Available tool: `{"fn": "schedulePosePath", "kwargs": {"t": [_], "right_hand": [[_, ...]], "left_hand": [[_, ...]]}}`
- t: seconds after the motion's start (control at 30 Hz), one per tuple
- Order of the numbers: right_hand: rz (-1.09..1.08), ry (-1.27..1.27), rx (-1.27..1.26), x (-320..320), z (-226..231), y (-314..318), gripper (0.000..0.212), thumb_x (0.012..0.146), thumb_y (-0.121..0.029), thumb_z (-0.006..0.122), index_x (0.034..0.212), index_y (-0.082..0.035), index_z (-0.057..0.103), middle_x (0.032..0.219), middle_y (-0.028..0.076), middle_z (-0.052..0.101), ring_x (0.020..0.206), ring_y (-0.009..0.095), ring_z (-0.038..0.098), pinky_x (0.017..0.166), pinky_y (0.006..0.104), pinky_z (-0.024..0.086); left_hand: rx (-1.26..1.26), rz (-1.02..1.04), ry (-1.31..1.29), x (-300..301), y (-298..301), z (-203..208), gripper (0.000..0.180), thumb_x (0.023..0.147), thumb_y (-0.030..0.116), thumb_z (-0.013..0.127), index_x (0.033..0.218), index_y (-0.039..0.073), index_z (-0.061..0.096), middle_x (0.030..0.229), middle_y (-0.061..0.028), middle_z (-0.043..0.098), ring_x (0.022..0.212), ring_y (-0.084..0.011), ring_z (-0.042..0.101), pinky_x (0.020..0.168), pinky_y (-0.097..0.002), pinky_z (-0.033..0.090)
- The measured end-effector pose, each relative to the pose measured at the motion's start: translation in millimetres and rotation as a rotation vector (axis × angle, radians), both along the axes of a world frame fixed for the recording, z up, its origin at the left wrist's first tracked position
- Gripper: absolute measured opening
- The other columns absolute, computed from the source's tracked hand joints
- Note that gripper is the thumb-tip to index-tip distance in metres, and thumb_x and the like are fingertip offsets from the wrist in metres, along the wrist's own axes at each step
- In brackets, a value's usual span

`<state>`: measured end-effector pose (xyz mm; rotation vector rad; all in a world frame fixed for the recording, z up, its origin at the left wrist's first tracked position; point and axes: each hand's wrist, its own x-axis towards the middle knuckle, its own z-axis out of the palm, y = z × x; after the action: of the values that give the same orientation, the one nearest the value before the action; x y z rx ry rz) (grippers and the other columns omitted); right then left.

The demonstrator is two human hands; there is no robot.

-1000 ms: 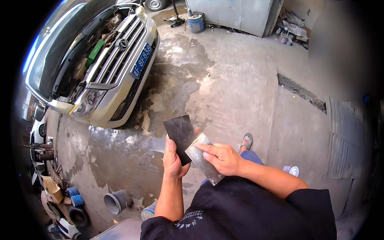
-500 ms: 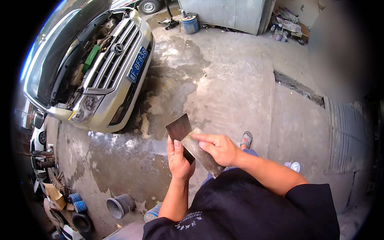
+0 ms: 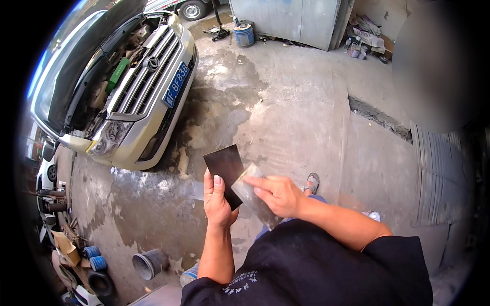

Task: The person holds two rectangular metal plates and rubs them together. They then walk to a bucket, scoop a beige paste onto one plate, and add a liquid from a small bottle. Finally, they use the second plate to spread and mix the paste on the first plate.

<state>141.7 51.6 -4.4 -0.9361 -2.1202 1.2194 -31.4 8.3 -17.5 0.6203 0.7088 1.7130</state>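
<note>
My left hand (image 3: 217, 202) grips a dark flat rectangular plate (image 3: 224, 164) by its lower left side, the thumb lying across its face. In my right hand (image 3: 279, 195) is a grey, smeared flat plate (image 3: 255, 204), slightly blurred, with a yellowish smear near its upper edge. My right index finger stretches along that upper end. The grey plate lies at a slant beside the dark one, its upper left corner overlapping or very close to the dark plate's right side; contact cannot be made out. Both hands are in front of my dark shirt.
A car (image 3: 138, 112) with its hood raised stands at the left, a green box (image 3: 117, 75) in its engine bay. A grey bucket (image 3: 150, 264) is at the lower left, a blue bucket (image 3: 244, 35) at the back. A broken gap (image 3: 380, 118) cuts the concrete floor at right.
My left hand and the dark plate have shifted left, uncovering more of its face. My right hand has turned a little, moving slightly left and down with the grey plate.
</note>
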Motion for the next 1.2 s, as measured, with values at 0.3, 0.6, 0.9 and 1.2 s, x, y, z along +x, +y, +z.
{"fn": "schedulePosePath", "kwargs": {"t": [0.3, 0.6, 0.9, 1.2], "right_hand": [[-0.165, 0.39, -0.18, 20, 13, 66, 0.034, 0.096, -0.015, 0.049, 0.127, -0.002, 0.058, 0.122, 0.014, 0.064, 0.114, 0.016, 0.058, 0.097, 0.0281, 0.043], [0.013, 0.328, -0.61, -10, -9, -34, 0.038, 0.098, -0.015, 0.046, 0.133, -0.002, 0.052, 0.129, 0.012, 0.059, 0.119, 0.017, 0.054, 0.101, 0.0287, 0.04], [0.005, 0.388, -0.692, -14, -3, -33, 0.038, 0.097, -0.011, 0.046, 0.132, 0.001, 0.053, 0.13, 0.013, 0.058, 0.122, 0.015, 0.05, 0.103, 0.0275, 0.037], [-0.011, 0.336, -0.467, -12, 1, -18, 0.038, 0.096, -0.013, 0.047, 0.132, 0.0, 0.053, 0.128, 0.015, 0.06, 0.122, 0.017, 0.053, 0.102, 0.0281, 0.038]], "left_hand": [[-0.101, 0.014, 0.03, -4, -2, -1, 0.039, 0.101, 0.01, 0.042, 0.14, 0.008, 0.04, 0.13, -0.0086, 0.054, 0.115, -0.0203, 0.056, 0.099, -0.0372, 0.045], [0.125, 0.337, 0.091, 11, 7, 5, 0.043, 0.098, 0.003, 0.042, 0.14, 0.009, 0.04, 0.134, -0.0081, 0.052, 0.119, -0.019, 0.051, 0.102, -0.036, 0.042], [0.282, 0.272, 0.145, 4, 9, -9, 0.044, 0.098, 0.0, 0.039, 0.142, 0.005, 0.038, 0.139, -0.0103, 0.048, 0.128, -0.0216, 0.045, 0.11, -0.0373, 0.032], [0.265, 0.199, 0.028, 10, 13, 10, 0.041, 0.1, 0.004, 0.039, 0.14, 0.009, 0.042, 0.138, -0.0099, 0.049, 0.124, -0.0227, 0.049, 0.105, -0.0386, 0.039]]}}
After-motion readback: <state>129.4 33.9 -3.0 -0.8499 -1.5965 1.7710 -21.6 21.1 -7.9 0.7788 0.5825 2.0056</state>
